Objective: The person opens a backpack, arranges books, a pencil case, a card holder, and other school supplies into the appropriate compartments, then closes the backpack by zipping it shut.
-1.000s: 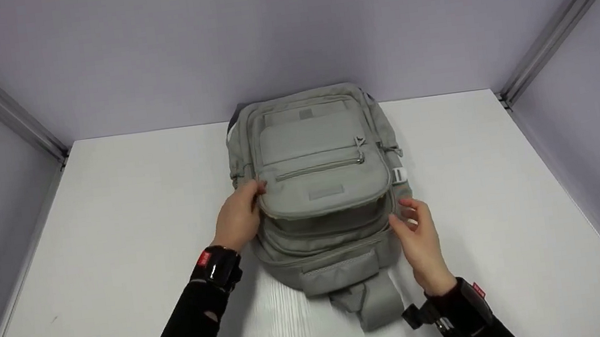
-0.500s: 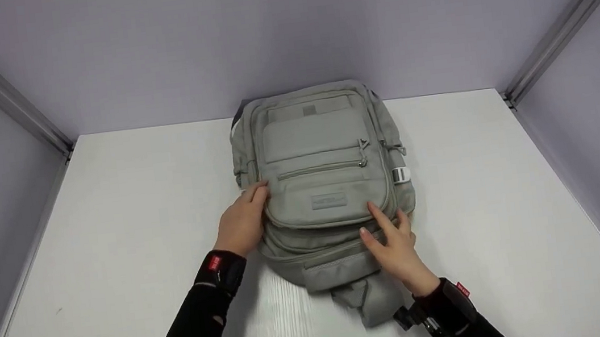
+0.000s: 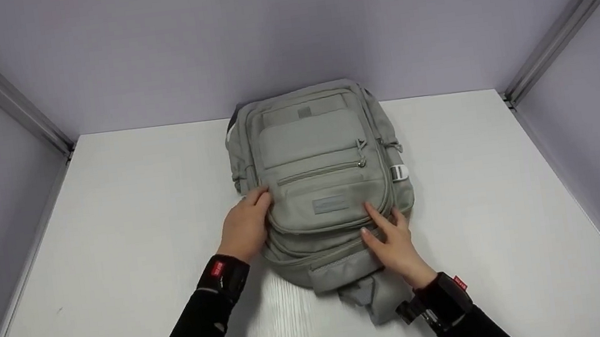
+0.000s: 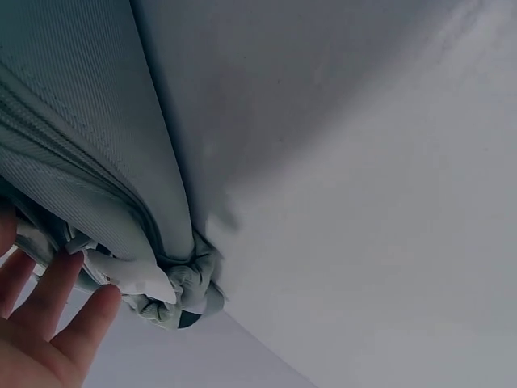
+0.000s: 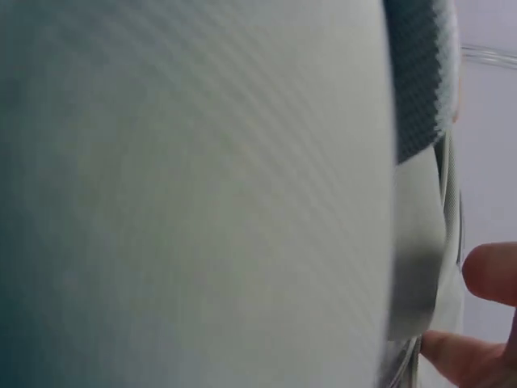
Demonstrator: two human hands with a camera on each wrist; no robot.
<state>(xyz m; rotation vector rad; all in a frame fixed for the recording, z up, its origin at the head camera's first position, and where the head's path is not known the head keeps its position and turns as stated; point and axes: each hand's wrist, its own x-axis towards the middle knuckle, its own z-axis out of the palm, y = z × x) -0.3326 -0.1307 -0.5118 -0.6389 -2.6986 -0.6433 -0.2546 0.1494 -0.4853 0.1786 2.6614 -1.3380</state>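
A grey-green backpack [image 3: 315, 155] lies front side up on the white table, its top toward the back wall. My left hand [image 3: 244, 227] grips its left side edge; in the left wrist view the fingers [image 4: 50, 295] reach along the side beside a white strap piece [image 4: 133, 275]. My right hand [image 3: 398, 245] rests with spread fingers on the lower right front, by the front panel's curved zip edge. In the right wrist view grey fabric fills most of the picture, with two fingertips [image 5: 493, 273] at the right. The front panel lies down over the lower part.
A grey strap [image 3: 387, 298] trails from the bag's near end, close to my right wrist. A pale wall [image 3: 149, 55] stands behind the white table [image 3: 128, 212], with side panels left and right. A white buckle [image 3: 399, 172] sits on the bag's right side.
The front panel has come down, closing the gap below it. My right hand has moved left from the bag's right edge onto its front. The left hand keeps its place at the side.
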